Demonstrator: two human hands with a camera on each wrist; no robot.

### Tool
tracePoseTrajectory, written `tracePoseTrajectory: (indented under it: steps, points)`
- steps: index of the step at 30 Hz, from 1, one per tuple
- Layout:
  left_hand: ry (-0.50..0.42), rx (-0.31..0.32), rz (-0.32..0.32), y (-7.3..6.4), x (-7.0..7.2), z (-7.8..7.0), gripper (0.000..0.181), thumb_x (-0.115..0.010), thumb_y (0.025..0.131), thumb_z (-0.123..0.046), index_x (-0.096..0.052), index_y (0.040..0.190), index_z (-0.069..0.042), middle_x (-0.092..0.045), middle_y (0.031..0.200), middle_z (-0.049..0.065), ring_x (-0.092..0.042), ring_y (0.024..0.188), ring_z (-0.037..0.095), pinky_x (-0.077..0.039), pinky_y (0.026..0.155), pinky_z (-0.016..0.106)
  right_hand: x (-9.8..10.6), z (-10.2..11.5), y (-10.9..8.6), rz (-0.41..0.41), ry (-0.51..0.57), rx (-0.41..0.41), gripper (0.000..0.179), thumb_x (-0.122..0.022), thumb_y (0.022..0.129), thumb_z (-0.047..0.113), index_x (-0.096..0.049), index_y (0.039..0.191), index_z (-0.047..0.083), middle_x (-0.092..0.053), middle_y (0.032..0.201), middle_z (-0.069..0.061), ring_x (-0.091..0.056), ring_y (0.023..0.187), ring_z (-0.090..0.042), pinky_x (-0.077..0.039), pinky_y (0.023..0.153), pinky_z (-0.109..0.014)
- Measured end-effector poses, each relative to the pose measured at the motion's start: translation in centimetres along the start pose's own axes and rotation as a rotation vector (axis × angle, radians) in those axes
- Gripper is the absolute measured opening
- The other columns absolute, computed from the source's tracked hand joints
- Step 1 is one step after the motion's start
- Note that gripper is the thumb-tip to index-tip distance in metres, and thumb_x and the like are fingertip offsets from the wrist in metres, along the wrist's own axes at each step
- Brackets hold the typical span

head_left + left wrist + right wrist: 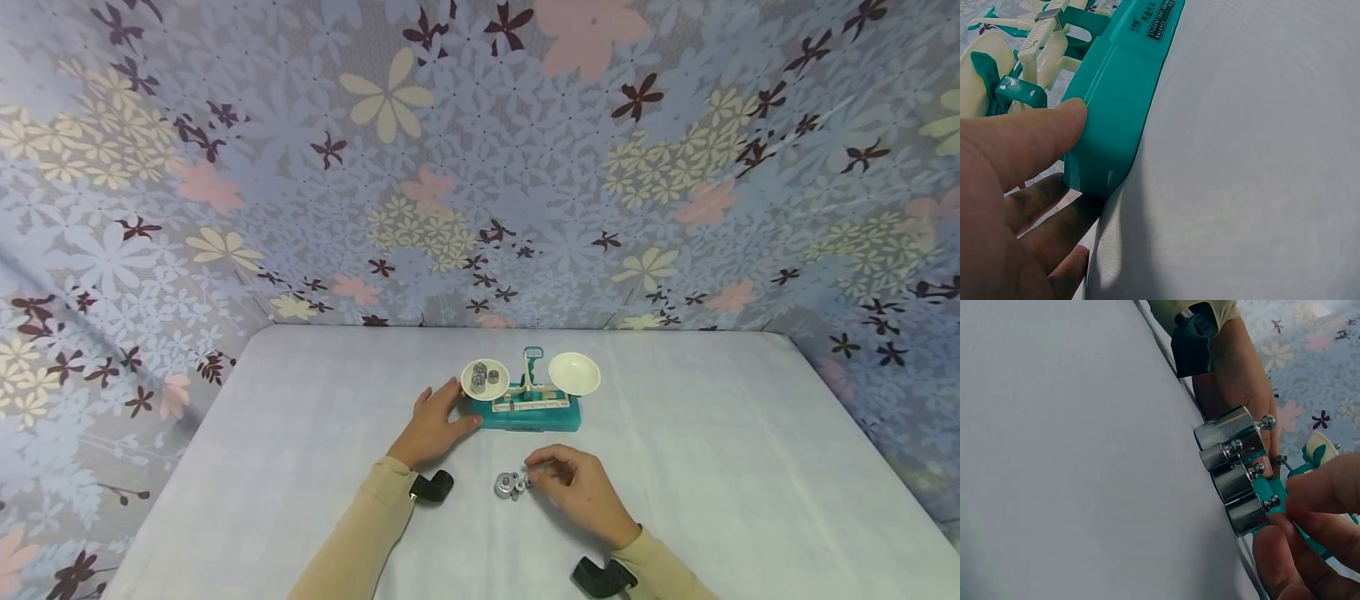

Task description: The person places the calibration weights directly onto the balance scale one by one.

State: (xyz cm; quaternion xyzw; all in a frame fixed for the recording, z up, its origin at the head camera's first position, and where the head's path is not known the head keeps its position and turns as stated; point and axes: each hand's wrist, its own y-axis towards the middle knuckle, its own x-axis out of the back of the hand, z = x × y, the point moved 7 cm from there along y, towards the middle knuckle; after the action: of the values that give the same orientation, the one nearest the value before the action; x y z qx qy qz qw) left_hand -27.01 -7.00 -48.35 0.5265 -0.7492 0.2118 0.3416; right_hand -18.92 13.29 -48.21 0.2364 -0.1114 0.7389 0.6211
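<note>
A: Your left hand point(437, 423) lies at the left end of the balance's teal base point(555, 419), the thumb on its upper edge and the other fingers stretched out around the end, not clenched. I'd call that a steadying touch, so press lightly and hold your fingertips clear of the left pan point(497, 391) above them.

B: And your right hand point(581, 492) is down at the loose metal weights point(506, 485), which stand bunched on the white tablecloth point(712, 467) in front of the balance. Your thumb and fingertips are close about the knob point(1275, 500) of the end weight point(1247, 515); whether you have pinched it, I cannot tell.

A: If you lift it, how should you take it?

B: By the knob, between thumb and forefinger, straight up. Your weights stand so close together that a sideways pull could topple the smallest point(1215, 457), right beside the biggest point(1225, 430).

A: Mind the three weights point(478, 383) in your left pan as well. A nudge from your left hand could set them sliding, and a jolt might shift the slider point(512, 406) on the beam.

B: Should you put a weight in either pan, the right pan point(574, 373) included, lower it near the middle and release it only when the pan bears it. Dropping it would likely set your beam swinging.
</note>
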Motion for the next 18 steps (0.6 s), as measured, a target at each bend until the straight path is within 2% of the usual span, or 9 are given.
tracePoseTrajectory:
  steps: [7,18]
  points:
    - [0.015,0.012,-0.002,0.05,-0.09,0.16,0.071,-0.058,0.089,-0.041,-0.033,0.143,-0.003,-0.034,0.146,0.014,-0.027,0.137,0.024,-0.005,0.115,0.042,-0.27,-0.13,0.0,0.046,-0.049,0.041,0.013,-0.072,0.08,0.014,-0.069,0.087,0.025,-0.062,0.075,0.012,-0.054,0.062,-0.009,-0.045,0.052,-0.022]
    - [0.003,0.005,0.0,0.06,0.03,0.06,0.072,-0.059,0.089,-0.041,-0.032,0.142,-0.001,-0.034,0.146,0.015,-0.027,0.137,0.025,-0.004,0.115,0.044,-0.08,-0.4,0.23,0.05,-0.081,-0.001,0.015,-0.073,0.077,0.012,-0.069,0.084,0.026,-0.061,0.07,0.014,-0.053,0.059,-0.008,-0.046,0.052,-0.023]
